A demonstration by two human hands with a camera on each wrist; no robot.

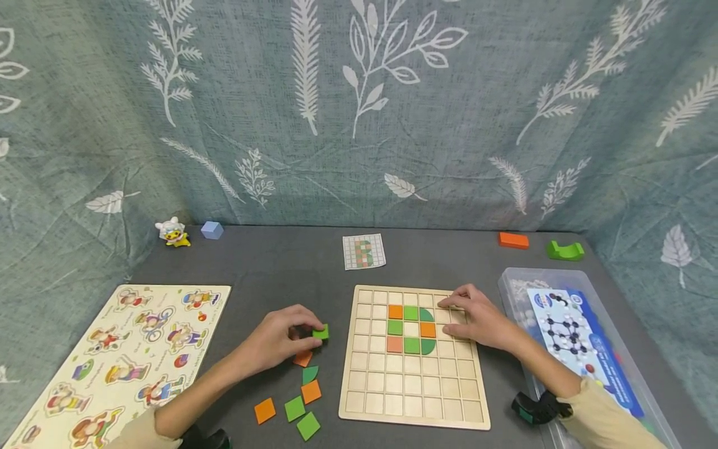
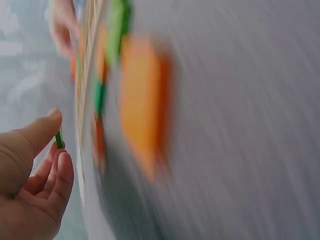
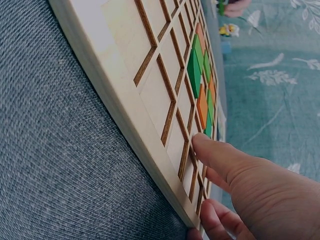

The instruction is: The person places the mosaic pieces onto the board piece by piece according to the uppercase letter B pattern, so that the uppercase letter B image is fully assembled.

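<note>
Left hand (image 1: 280, 337) pinched green tile (image 1: 321, 332) in fingertips, left of grid board (image 1: 415, 424), apparently for fine control. Right hand (image 1: 478, 318) touched board's right side, fingers loosely extended, presumably steadying it. Patterned card (image 1: 364, 251) lay beyond board, seemingly for reference.

The site presents as a screened-off tabletop play area; the type of building cannot be determined. A leaf-patterned curtain (image 1: 241, 75) hangs behind and along both sides of the table (image 1: 269, 262), which has a dark, woven-looking surface. Its contents are playthings: a gridded wooden board (image 1: 392, 386), coloured tiles (image 1: 294, 408), an illustrated puzzle board (image 1: 151, 349), a plastic case (image 1: 516, 299) with a molecule-printed sheet (image 1: 568, 333), and a small figurine (image 1: 174, 231).
</note>
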